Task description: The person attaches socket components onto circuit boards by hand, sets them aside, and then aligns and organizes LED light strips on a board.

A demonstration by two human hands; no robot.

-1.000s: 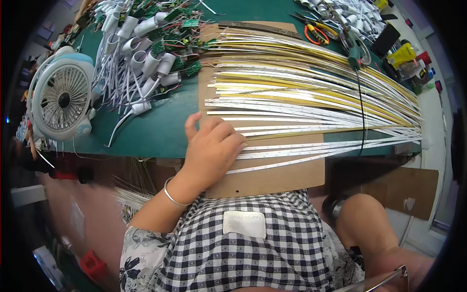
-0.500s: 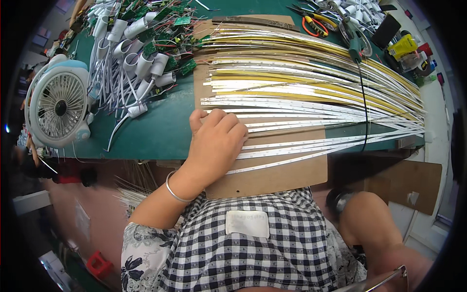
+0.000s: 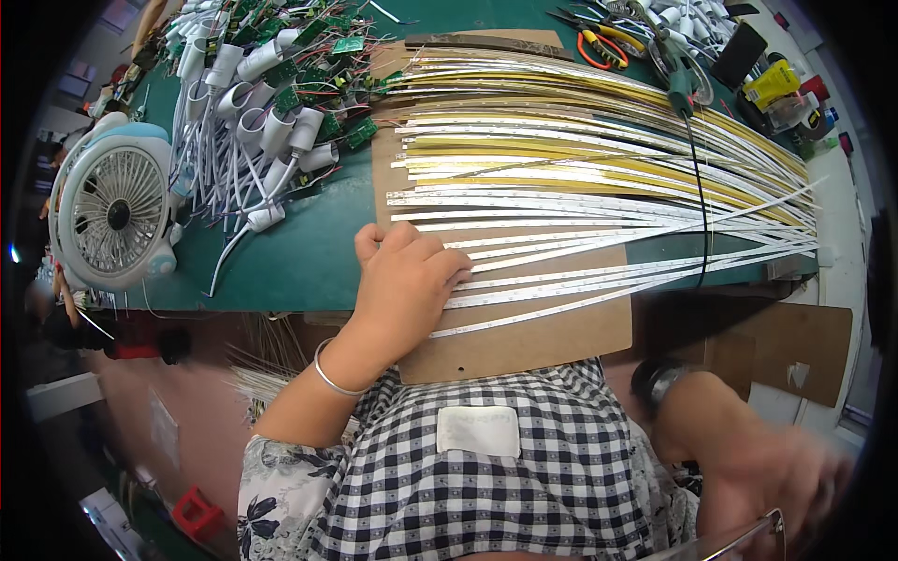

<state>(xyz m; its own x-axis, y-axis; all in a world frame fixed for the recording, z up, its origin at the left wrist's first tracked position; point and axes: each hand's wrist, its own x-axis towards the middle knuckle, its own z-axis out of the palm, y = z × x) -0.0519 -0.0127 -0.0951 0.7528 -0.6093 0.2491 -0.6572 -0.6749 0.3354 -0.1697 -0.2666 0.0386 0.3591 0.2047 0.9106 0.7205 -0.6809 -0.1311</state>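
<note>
My left hand lies on the near left ends of several long white LED strips, fingers curled and pressing them onto a brown board. A silver bangle is on that wrist. More strips, white and yellow, fan out across the board to the right. My right hand is low at the right, beside my lap, blurred; a dark watch sits on its wrist. Whether it holds anything is not visible.
A green mat covers the bench. A small white fan stands at the left. White lamp sockets with wires and green circuit boards are heaped at the back left. Pliers, a black cable and small bottles lie at the back right.
My left hand's fingers have curled from flat into a loose fist on the strip ends. My right hand has come into view at the lower right, moving fast.
</note>
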